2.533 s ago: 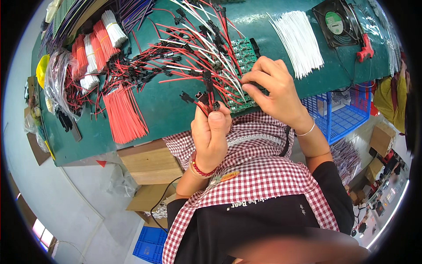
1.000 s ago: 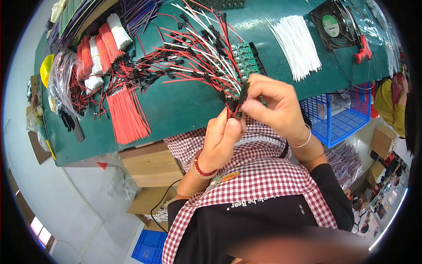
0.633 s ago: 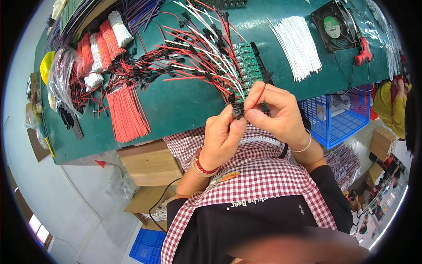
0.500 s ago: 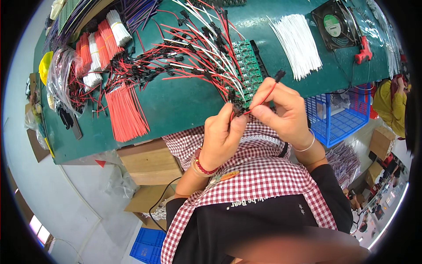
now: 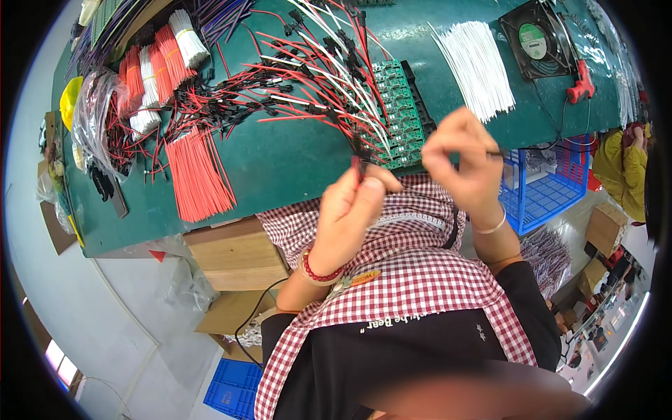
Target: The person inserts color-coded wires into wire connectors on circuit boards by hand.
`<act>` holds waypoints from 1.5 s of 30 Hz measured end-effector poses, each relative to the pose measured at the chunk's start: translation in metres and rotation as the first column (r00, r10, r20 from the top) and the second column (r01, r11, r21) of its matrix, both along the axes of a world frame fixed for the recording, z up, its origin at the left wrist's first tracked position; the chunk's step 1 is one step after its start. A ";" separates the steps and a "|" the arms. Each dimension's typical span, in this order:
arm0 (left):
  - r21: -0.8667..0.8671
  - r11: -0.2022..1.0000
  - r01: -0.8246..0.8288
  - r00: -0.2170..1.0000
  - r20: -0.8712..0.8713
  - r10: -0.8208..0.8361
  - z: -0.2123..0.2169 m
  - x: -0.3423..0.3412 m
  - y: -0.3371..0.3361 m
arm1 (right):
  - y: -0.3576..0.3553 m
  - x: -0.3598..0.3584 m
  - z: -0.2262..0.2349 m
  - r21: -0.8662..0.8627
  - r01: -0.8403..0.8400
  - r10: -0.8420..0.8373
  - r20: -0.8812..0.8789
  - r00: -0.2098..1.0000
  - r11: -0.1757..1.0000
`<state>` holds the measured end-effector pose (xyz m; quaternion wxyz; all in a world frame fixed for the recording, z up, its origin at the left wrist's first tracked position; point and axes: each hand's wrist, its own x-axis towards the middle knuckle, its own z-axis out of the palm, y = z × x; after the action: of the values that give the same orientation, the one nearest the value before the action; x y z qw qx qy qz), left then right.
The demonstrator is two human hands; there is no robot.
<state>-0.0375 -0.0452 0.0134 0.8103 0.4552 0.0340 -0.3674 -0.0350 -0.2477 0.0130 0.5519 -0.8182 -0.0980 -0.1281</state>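
Observation:
My left hand point(image 5: 353, 206) is closed at the near edge of the bench, pinching a red wire point(image 5: 358, 168) with a black connector pointing up and away. To its right my right hand point(image 5: 465, 164), smeared by motion, is raised with thumb and fingertips pressed together. A blurred dark end sticks out past its fingers, apparently the red wire with a black connector seen there before. Just beyond the hands lies a row of green circuit boards point(image 5: 399, 115). Red and white wires point(image 5: 343, 77) with black connectors fan out over the boards' left side.
A red wire bundle point(image 5: 199, 175) and a white wire bundle point(image 5: 476, 70) lie on the green bench point(image 5: 280, 168). Tied bundles point(image 5: 157, 63) and a plastic bag point(image 5: 101, 112) are at left. A fan point(image 5: 535, 42) and red-handled tool point(image 5: 582, 82) sit right, above a blue crate point(image 5: 549, 192).
My right hand has moved right and slightly up, away from my left hand. My left hand has stayed near its place, its connector still by the boards.

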 end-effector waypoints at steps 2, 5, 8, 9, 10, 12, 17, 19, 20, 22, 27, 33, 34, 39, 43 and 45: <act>0.142 0.968 -0.206 0.968 0.175 0.181 0.001 0.001 0.003 | -0.004 0.007 -0.015 -0.021 0.092 -0.094 -0.139 0.986 0.996; 0.095 0.972 -0.215 0.965 0.170 0.197 0.000 0.004 0.012 | 0.002 0.005 -0.024 0.025 0.076 -0.069 -0.214 0.974 0.997; 0.113 0.970 -0.215 0.952 0.247 0.182 0.000 0.004 0.012 | 0.005 0.004 -0.028 -0.002 0.058 -0.058 -0.178 0.982 0.998; 0.126 0.970 -0.208 0.957 0.232 0.175 -0.001 0.004 0.011 | 0.005 0.004 -0.029 -0.023 0.041 -0.044 -0.152 0.987 0.999; 0.138 0.970 -0.200 0.962 0.217 0.167 -0.001 0.003 0.010 | 0.005 0.004 -0.030 -0.044 0.024 -0.030 -0.126 0.992 0.999; 0.136 0.971 -0.198 0.963 0.210 0.167 -0.001 0.003 0.009 | 0.005 0.006 -0.030 -0.086 0.016 -0.024 -0.097 0.995 0.996; 0.161 0.964 -0.211 0.959 0.226 0.172 -0.003 0.003 0.008 | 0.009 0.007 -0.028 -0.108 0.051 -0.060 -0.080 0.995 0.993; 0.128 0.967 -0.223 0.957 0.219 0.191 -0.003 0.003 0.008 | 0.009 0.008 -0.028 -0.096 0.052 -0.060 -0.086 0.994 0.994; 0.128 0.967 -0.222 0.957 0.219 0.191 -0.004 0.003 0.008 | 0.009 0.008 -0.029 -0.096 0.053 -0.061 -0.086 0.994 0.994; 0.127 0.966 -0.224 0.957 0.215 0.194 -0.004 0.003 0.008 | 0.009 0.007 -0.030 -0.089 0.052 -0.059 -0.083 0.995 0.995; 0.122 0.966 -0.227 0.955 0.225 0.196 -0.004 0.003 0.008 | 0.003 0.001 -0.036 -0.113 0.018 -0.028 -0.091 0.995 0.993; 0.110 0.965 -0.238 0.950 0.234 0.208 -0.005 0.002 0.007 | 0.003 0.000 -0.040 -0.119 -0.003 -0.005 -0.066 0.998 0.993; 0.104 0.965 -0.240 0.949 0.234 0.211 -0.005 0.002 0.007 | 0.004 0.000 -0.041 -0.104 0.008 -0.014 -0.059 0.998 0.994; 0.098 0.965 -0.241 0.950 0.226 0.214 -0.005 0.002 0.008 | 0.001 -0.002 -0.042 -0.150 -0.007 0.002 -0.028 1.000 0.989; 0.103 0.963 -0.251 0.948 0.228 0.223 -0.006 0.002 0.007 | -0.003 -0.002 -0.044 -0.195 -0.038 0.049 0.051 0.997 0.980; 0.103 0.962 -0.251 0.949 0.223 0.224 -0.005 0.002 0.007 | -0.003 -0.003 -0.044 -0.192 -0.036 0.047 0.051 0.998 0.981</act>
<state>-0.0353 -0.0386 0.0081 0.8162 0.5359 0.0271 -0.2141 -0.0381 -0.2511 -0.0312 0.4707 -0.8612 -0.1422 -0.1292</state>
